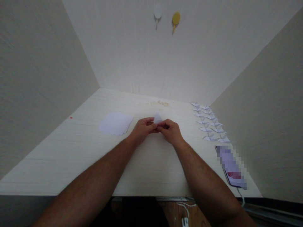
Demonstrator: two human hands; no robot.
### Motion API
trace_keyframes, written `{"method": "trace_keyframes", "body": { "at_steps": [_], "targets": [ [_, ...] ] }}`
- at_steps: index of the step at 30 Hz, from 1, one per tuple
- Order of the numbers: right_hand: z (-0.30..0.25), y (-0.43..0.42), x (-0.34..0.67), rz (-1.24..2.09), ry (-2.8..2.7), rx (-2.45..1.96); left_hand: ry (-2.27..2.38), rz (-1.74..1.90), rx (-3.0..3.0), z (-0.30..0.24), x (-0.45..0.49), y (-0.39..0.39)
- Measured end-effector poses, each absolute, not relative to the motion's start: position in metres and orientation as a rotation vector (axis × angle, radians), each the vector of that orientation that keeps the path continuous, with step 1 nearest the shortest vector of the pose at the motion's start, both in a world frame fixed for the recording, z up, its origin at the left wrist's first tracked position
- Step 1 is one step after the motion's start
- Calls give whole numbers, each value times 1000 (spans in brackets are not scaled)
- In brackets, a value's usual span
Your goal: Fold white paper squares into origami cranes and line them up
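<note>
A small piece of folded white paper (157, 118) is held between my two hands above the middle of the table, its pointed tip facing away from me. My left hand (145, 128) grips it from the left, thumb on the near side. On the right, my right hand (169, 129) pinches its lower edge, with the fingertips of both hands close together. The lower part of the paper is hidden behind my fingers.
To the left lies a stack of white paper sheets (115, 123). Several folded paper cranes (205, 129) stand in rows at the right. Nearer me is a phone (230, 167) with a cable. Walls enclose the white table (151, 170), and two hooks (175, 19) hang at the back.
</note>
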State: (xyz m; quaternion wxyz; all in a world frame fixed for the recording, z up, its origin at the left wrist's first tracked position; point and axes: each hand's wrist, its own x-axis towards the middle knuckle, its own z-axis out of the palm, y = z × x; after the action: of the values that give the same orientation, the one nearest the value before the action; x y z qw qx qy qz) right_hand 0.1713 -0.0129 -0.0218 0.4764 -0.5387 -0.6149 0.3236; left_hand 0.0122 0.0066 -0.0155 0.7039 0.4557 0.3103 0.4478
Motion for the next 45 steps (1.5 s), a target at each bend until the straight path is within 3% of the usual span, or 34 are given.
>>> {"method": "trace_keyframes", "body": {
  "at_steps": [45],
  "targets": [
    [-16,-12,173,848,-1546,-1430,824,940,1352,-15,12,8]
  ]
}}
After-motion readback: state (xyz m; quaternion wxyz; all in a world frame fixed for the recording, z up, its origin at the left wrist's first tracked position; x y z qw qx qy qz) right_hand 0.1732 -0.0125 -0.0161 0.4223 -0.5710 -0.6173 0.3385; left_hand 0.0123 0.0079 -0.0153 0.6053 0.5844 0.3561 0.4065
